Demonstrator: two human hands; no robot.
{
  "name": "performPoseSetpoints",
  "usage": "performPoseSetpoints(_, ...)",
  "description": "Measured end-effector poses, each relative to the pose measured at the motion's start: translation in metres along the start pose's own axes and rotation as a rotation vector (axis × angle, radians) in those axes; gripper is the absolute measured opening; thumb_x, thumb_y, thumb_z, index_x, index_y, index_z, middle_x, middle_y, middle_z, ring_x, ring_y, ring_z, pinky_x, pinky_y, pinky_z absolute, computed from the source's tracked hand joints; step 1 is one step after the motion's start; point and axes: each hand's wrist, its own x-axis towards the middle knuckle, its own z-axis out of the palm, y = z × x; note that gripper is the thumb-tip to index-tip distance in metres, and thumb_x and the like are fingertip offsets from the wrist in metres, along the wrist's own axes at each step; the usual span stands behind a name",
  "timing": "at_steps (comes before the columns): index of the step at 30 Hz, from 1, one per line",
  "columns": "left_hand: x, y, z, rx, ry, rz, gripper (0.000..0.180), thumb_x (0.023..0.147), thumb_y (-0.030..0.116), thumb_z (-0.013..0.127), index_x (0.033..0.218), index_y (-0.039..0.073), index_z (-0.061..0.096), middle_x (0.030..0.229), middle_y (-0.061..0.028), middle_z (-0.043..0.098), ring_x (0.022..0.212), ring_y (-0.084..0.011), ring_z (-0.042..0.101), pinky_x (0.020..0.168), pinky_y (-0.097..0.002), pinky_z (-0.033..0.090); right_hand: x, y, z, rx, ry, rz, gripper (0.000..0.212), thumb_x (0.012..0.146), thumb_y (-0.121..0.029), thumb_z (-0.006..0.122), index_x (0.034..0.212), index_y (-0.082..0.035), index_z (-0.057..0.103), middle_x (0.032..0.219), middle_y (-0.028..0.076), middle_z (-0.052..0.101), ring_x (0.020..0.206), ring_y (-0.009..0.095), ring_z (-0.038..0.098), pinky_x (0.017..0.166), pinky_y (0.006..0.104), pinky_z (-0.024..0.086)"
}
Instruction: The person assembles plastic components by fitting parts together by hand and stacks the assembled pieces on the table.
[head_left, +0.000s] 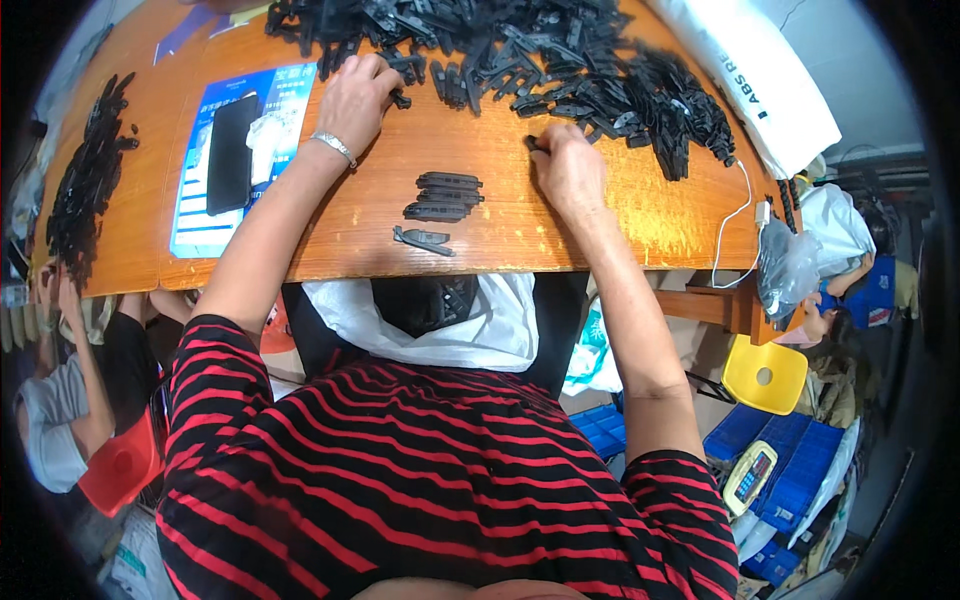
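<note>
The fingers (563,135) of the right hand (574,174) are pinched together upon a small black part (532,143), over the tabletop (630,230). The left hand (354,100) has its fingers bent at the edge of a large black pile (500,45); whether they grip something, one cannot tell. Nearer to the person lies a neat row of black pieces (445,195). Farther left, a phone (232,155) rests on a blue sheet (200,235).
</note>
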Motion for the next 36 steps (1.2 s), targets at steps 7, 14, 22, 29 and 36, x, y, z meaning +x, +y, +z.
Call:
performPoseSetpoints(7,0.005,0.021,-0.010,-0.031,-0.017,0.038,0.013,0.085,0.006,0.077,0.095,0.007,0.069,0.092,-0.0061,0.065,0.090,-0.0260,0.063,0.081,-0.0383,0.053,0.010,-0.049,0.024,0.188,-0.091,-0.173,0.017,0.086,-0.018,0.077,0.095,-0.005,0.071,0.100,0.020,0.068,0.085,0.040,0.070,0.078,0.0499,0.057)
performPoseSetpoints(14,0.001,0.075,-0.010,-1.538,-0.065,-0.842,0.025,0.093,0.013,0.078,0.107,-0.001,0.062,0.086,-0.0062,0.069,0.073,-0.0111,0.068,0.061,-0.0209,0.054,0.010,-0.088,0.013,0.639,0.026,-0.073,0.030,0.094,-0.019,0.075,0.115,0.003,0.070,0.085,0.015,0.074,0.069,0.028,0.071,0.065,0.0383,0.058)
performPoseSetpoints(22,0.006,0.080,-0.005,-1.438,-0.291,-0.794,0.025,0.093,0.012,0.076,0.110,-0.002,0.065,0.081,-0.0045,0.067,0.066,-0.0091,0.063,0.055,-0.0230,0.052,0.016,-0.052,0.008,1.050,-0.348,0.378,0.017,0.101,-0.015,0.070,0.102,0.002,0.074,0.066,0.005,0.068,0.046,0.007,0.055,0.042,0.0243,0.045)
performPoseSetpoints(29,0.000,0.083,0.022,-1.038,-0.288,-0.695,0.016,0.092,0.013,0.078,0.093,0.001,0.067,0.075,-0.0022,0.066,0.061,-0.0087,0.059,0.053,-0.0246,0.047,0.014,-0.050,0.013,1.000,-0.343,0.518,0.025,0.096,-0.016,0.077,0.080,-0.003,0.062,0.064,0.007,0.069,0.044,0.008,0.056,0.039,0.0250,0.045)
performPoseSetpoints(36,0.000,0.083,0.034,-0.806,-0.286,-0.616,0.021,0.087,0.017,0.082,0.087,0.001,0.067,0.075,-0.0022,0.066,0.065,-0.0117,0.059,0.061,-0.0279,0.051,0.024,-0.042,0.017,0.824,-0.407,0.526,0.032,0.091,-0.021,0.084,0.078,-0.004,0.060,0.061,0.007,0.068,0.044,0.011,0.057,0.040,0.0276,0.046)
